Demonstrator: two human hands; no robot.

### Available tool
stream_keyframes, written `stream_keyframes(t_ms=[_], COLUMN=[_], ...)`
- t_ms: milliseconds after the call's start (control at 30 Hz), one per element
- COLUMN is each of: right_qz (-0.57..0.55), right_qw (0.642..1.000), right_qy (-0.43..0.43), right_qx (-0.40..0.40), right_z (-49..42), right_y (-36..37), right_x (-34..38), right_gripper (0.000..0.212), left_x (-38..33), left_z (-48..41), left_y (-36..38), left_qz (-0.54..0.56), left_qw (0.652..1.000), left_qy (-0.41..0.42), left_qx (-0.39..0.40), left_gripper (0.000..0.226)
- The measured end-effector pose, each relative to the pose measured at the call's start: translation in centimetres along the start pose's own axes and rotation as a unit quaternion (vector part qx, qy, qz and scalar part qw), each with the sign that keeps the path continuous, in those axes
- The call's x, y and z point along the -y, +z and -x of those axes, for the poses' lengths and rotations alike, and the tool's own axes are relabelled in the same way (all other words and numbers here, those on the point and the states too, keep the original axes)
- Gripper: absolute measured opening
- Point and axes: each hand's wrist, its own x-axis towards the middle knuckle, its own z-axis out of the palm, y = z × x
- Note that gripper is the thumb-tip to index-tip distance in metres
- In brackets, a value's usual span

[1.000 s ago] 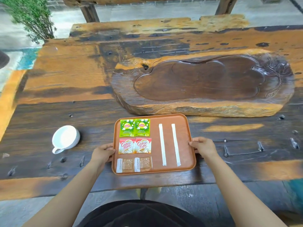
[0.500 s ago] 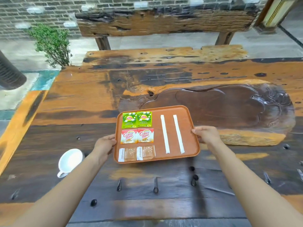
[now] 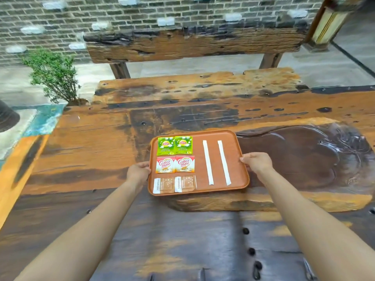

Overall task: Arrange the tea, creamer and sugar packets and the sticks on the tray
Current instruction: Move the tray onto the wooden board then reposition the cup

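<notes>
Big rough wooden table [image 3: 77, 159] with a dark carved wooden slab [image 3: 304, 159] lying on its right side. Orange tray [image 3: 199, 142] is held out in front at arm's length, its right part over the slab's left end; can't tell if it's touching or lifted clear. Left hand [image 3: 139, 172] is closed on the tray's left rim, thumb on top, fingers hidden under the edge. Right hand [image 3: 256, 163] is clamped on the right rim the same way. On the tray, right half: two white sticks [image 3: 208, 162] side by side, roughly parallel, apart from each other. Left half, three rows of two, far to near: green tea packets [image 3: 174, 145], red-and-white creamer packets [image 3: 175, 164], brownish sugar packets [image 3: 174, 184], each pair just beside each other.
</notes>
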Motion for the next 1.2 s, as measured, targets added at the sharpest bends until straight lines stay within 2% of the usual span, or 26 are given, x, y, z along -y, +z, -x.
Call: stream_keyframes(t_ms=[100,267,500,667,933,1200], right_qz=[0.026,0.072,0.101,0.111,0.122,0.14], right_qw=[0.999,0.996,0.992,0.991,0.988,0.988], right_qy=[0.002,0.004,0.007,0.01,0.025,0.033], right_qx=[-0.023,-0.045,-0.072,-0.08,-0.092,-0.064], right_z=[-1.2,-2.4,-3.7,-4.5,-5.1,-5.4], right_y=[0.4,0.5,-1.1,-2.0,-3.8,-4.0], right_x=[0.0,-0.9,-2.0,-2.4,-3.2,-3.4], right_gripper=[0.003,0.019,0.023,0.024,0.025,0.028], left_x=[0.1,0.6,0.7,0.4,0.7,1.0], left_z=[-1.2,-2.0,-1.6,-1.4,-1.4,-1.5], left_y=[0.9,2.7,5.2,6.7,8.5,8.5], left_qz=[-0.02,-0.048,-0.074,-0.095,-0.089,-0.07], left_qw=[1.0,0.999,0.996,0.994,0.994,0.993], left_qy=[-0.002,0.007,0.034,0.041,0.033,0.031], left_qx=[0.006,0.004,0.023,0.018,0.057,0.088], left_gripper=[0.031,0.031,0.033,0.034,0.035,0.033])
